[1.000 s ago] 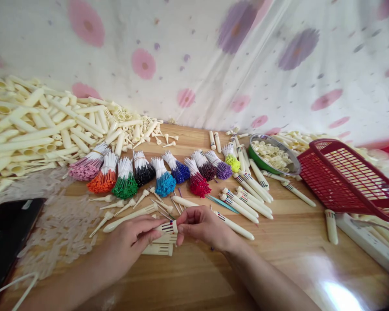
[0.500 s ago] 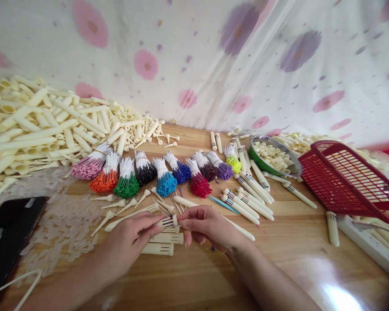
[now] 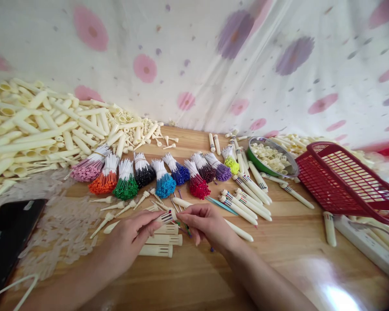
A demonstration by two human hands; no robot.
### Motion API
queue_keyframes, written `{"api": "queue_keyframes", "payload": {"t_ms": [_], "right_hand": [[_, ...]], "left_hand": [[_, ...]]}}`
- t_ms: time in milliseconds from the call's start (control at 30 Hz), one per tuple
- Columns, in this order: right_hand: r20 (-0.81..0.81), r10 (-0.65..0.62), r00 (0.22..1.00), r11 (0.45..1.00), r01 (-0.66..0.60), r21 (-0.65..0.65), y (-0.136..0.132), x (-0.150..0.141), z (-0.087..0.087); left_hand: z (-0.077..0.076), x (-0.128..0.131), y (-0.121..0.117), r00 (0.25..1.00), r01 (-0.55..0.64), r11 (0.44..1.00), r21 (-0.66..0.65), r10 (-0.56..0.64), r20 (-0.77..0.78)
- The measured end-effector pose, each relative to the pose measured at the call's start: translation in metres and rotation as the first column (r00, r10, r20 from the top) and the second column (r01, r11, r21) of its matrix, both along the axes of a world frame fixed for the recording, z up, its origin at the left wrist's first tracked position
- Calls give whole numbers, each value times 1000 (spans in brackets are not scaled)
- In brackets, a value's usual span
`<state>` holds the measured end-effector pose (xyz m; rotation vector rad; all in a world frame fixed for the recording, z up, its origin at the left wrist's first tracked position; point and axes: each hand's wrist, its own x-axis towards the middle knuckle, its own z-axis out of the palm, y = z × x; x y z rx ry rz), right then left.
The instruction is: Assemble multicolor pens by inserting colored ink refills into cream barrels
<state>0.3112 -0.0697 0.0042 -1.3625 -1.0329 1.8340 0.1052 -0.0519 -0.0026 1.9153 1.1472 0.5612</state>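
Holding a cream slotted pen barrel [image 3: 167, 217] between thumb and fingers, the left hand [image 3: 132, 233] keeps it tilted just above the wooden table [image 3: 188, 280], its slotted end turned toward the other hand and dark and red lines showing in the slots. The right hand [image 3: 205, 224] has its thumb and fingertips drawn narrowly together at that end of the barrel, though what they pinch is too small to tell; thin sticks with green and purple ends [image 3: 186, 229] show just under its fingers. Below the hands lie more slotted barrels [image 3: 164, 240], side by side, and beyond the left hand are scattered tapered cream pieces [image 3: 102, 223]. Farther back, ten bundles of white sticks with coloured ends stand in an uneven row, from pink [image 3: 89, 166] and orange [image 3: 104, 178] at the left to purple [image 3: 219, 166] and yellow [image 3: 230, 160] at the right. Beyond the right hand lie pens with coloured lines in their slots [image 3: 241, 207], near a green bowl [image 3: 258, 166] holding small cream parts and a tilted red basket [image 3: 346, 190]. A large pile of cream tubes [image 3: 42, 125] fills the far left, with clear pieces [image 3: 60, 231] and a black phone [image 3: 11, 242] nearer, all in front of a flowered sheet [image 3: 181, 52]
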Motion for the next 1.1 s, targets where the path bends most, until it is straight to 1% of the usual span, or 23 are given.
{"api": "queue_keyframes", "payload": {"t_ms": [67,133,167,233,267,300,333,367,400,433,467,500,567,633,667,767,833,900,967,1033,1100], "right_hand": [[1,0,1000,1000,0,-4,3,2,-1],[32,-11,999,999,10,47,6,4,-2],[67,-35,997,995,28,91,8,7,-2],[171,-123,978,973,85,213,12,15,-3],[242,-188,952,950,113,292,15,21,-3],[325,-268,907,915,134,380,19,30,-2],[421,-355,835,874,137,465,23,41,-2],[510,-452,732,826,129,548,27,53,-1],[608,-550,573,785,106,610,33,67,1],[701,-596,393,781,80,619,38,82,3],[729,-611,310,782,94,616,45,97,6],[747,-613,256,786,107,609,53,111,8],[799,-581,156,814,121,569,70,134,11],[857,-506,98,861,123,494,88,150,11],[885,-457,83,887,115,447,97,154,10],[953,-293,76,955,78,288,120,163,4],[978,-193,85,981,56,188,130,168,0],[989,-114,98,993,37,111,136,173,-3],[993,-61,105,998,18,59,137,178,-3],[995,-31,98,1000,2,31,136,180,-2],[997,-24,69,1000,-6,25,134,179,0]], "left_hand": [[-1,-1,2,1000,-5,1000,10,5,-1],[-3,-3,4,1000,-27,1000,12,27,-4],[-5,-4,4,999,-45,999,8,45,-6],[-8,-7,6,996,-92,996,-5,92,-7],[-10,-8,6,994,-113,993,-14,113,-6],[-11,-9,6,991,-131,991,-25,131,-2],[-12,-10,6,989,-149,988,-31,149,3],[-13,-11,7,986,-164,986,-34,165,11],[-14,-11,7,984,-176,984,-35,176,17],[-14,-11,7,983,-182,983,-36,183,24],[-14,-11,7,983,-182,982,-38,184,30],[-14,-11,7,983,-181,983,-42,182,37],[-13,-10,6,984,-172,984,-56,174,45],[-13,-10,6,984,-171,983,-62,174,48],[-13,-10,6,983,-176,982,-62,179,43],[-14,-11,6,981,-188,980,-60,190,28],[-15,-11,6,982,-185,981,-54,188,36],[-15,-11,6,981,-188,981,-44,190,50],[-15,-11,7,979,-195,980,-42,197,55],[-14,-11,7,979,-195,980,-45,197,53],[-14,-12,8,981,-184,982,-44,186,50]]}}
